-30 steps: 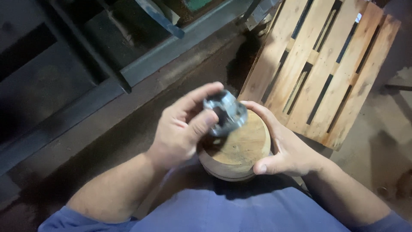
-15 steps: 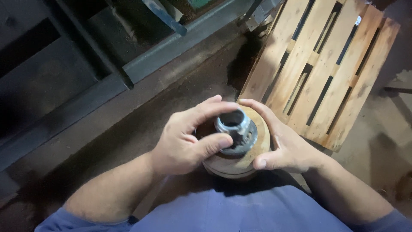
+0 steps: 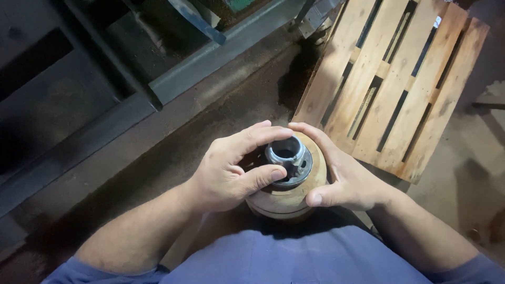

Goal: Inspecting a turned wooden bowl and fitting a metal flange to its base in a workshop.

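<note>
The left hand [image 3: 231, 173] pinches the grey metal bushing [image 3: 288, 160] between thumb and fingers, seated upright in the top of the round wooden block [image 3: 297, 197]. The right hand [image 3: 344, 181] cups the block's far side, steadying it over the person's lap. Keeping the bushing square to the bore seems advisable. A wooden pallet [image 3: 389, 89] lies just beyond; the dark floor [image 3: 173, 152] offers room to the left.
</note>
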